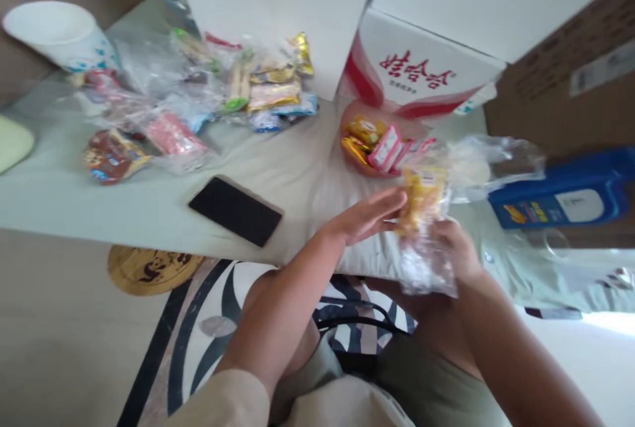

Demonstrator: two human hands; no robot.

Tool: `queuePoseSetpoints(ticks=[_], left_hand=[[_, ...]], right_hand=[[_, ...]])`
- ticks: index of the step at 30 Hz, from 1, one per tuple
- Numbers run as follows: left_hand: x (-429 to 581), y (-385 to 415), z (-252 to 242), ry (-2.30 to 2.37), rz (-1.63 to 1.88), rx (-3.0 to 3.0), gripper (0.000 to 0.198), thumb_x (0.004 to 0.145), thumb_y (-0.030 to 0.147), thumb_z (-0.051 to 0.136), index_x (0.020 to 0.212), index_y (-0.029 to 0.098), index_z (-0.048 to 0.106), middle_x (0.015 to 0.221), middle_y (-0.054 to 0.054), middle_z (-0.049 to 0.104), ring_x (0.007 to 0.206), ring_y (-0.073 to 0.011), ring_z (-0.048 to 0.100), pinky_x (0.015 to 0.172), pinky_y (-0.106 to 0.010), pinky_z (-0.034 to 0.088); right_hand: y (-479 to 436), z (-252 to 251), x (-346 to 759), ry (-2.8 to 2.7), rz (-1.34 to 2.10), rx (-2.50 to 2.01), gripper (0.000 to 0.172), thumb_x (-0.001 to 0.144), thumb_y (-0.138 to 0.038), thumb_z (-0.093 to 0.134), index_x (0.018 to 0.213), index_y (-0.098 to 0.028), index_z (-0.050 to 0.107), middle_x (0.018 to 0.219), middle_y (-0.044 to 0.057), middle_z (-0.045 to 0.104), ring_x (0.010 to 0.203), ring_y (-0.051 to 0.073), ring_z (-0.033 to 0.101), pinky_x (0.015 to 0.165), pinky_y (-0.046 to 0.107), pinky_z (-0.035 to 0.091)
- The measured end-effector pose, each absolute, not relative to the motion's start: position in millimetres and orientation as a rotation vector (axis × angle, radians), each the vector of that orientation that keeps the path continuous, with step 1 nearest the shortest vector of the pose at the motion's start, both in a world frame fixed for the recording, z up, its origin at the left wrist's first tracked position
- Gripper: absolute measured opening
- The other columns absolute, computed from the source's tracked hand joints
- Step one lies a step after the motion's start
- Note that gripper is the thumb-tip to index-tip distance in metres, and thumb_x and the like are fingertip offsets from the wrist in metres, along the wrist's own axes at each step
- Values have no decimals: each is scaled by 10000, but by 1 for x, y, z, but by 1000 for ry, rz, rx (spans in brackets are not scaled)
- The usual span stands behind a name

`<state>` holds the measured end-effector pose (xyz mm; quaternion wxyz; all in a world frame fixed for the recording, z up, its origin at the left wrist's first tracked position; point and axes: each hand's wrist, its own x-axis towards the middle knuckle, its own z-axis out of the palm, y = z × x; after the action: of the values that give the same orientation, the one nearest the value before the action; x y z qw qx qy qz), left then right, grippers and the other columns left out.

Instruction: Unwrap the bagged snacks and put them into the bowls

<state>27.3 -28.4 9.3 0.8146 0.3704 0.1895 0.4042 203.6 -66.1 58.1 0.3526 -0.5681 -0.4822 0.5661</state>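
Note:
A clear plastic bag [427, 268] with yellow snack packets [424, 192] in its upper part is between my hands, above the near edge of the covered table. My right hand [459, 248] is closed on the bag's right side; its fingertips are partly hidden behind the plastic. From the left, my left hand [374, 215] reaches in with its fingers stretched out, and their tips come up against the yellow packets. Just beyond stands a pinkish bowl [353, 161] holding pink packets [385, 148] and yellow packets [366, 128]. Motion blurs the bag and fingertips.
A black phone [235, 210] lies left of my hands. Several wrapped snacks [275, 86] and plastic bags [149, 77] are heaped at the back left, near a paper cup [59, 34]. White boxes [421, 73] stand behind. A blue bottle [560, 192] lies at the right.

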Motion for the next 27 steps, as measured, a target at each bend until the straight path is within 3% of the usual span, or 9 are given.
queuePoseSetpoints(ticks=[3,6,10,12,14,17,20,24,27], left_hand=[[51,-29,5,534,927,680,557,618,454,926,1060,183,721,1017,-52,748,976,-218,683,916,-333,509],[68,-24,0,703,967,558,525,605,453,925,992,177,703,895,-20,731,817,-174,681,807,-313,534],[80,-18,-7,856,893,528,525,594,463,917,972,187,679,807,0,700,687,-146,638,674,-288,525],[86,-16,-11,917,894,621,513,585,393,923,993,188,688,885,-23,733,784,-173,671,746,-305,536],[94,-15,-17,953,927,729,540,584,328,924,1051,192,689,1023,-53,757,959,-219,695,887,-342,535],[105,-12,-27,972,948,827,571,643,322,894,1154,201,671,1173,-79,742,1144,-264,671,1035,-407,498],[110,-10,-31,944,959,810,577,667,345,879,1191,219,673,1190,-66,737,1172,-255,669,1065,-410,495],[107,-11,-25,779,814,688,670,679,538,862,1255,252,673,1222,-81,735,1188,-290,677,1004,-429,550],[106,-15,-22,766,799,822,775,591,390,959,1292,254,659,1308,-93,710,1262,-300,647,1106,-438,493]], right_hand=[[-62,32,218,-1411,1447,-1481,210,756,-432,665,807,-228,679,756,35,720,699,231,687,668,376,590],[-58,4,240,-1675,942,-1485,197,887,-391,570,919,-223,669,814,41,690,761,219,654,749,386,572],[-57,-25,258,-1909,409,-1239,388,851,-329,658,1226,-237,624,1284,147,620,1213,319,589,990,510,525],[-53,-29,258,-2020,390,-1098,320,883,-318,662,1202,-292,662,1357,114,600,1310,321,537,1084,532,462],[-47,-26,258,-2016,425,-1022,148,926,-334,636,1048,-310,717,1200,71,680,1187,286,610,1061,500,470],[-36,-19,263,-1927,539,-1020,172,919,-431,644,901,-283,728,986,67,718,977,262,665,959,469,510],[-30,-14,270,-1866,691,-1056,195,910,-438,629,893,-270,726,1002,78,724,976,262,670,946,465,516],[-30,-11,269,-1645,707,-1259,121,875,-367,648,874,-248,671,971,73,668,935,241,640,858,412,533],[-29,-16,265,-1443,768,-1428,223,794,-382,724,869,-242,568,836,16,585,773,198,578,736,360,525]])
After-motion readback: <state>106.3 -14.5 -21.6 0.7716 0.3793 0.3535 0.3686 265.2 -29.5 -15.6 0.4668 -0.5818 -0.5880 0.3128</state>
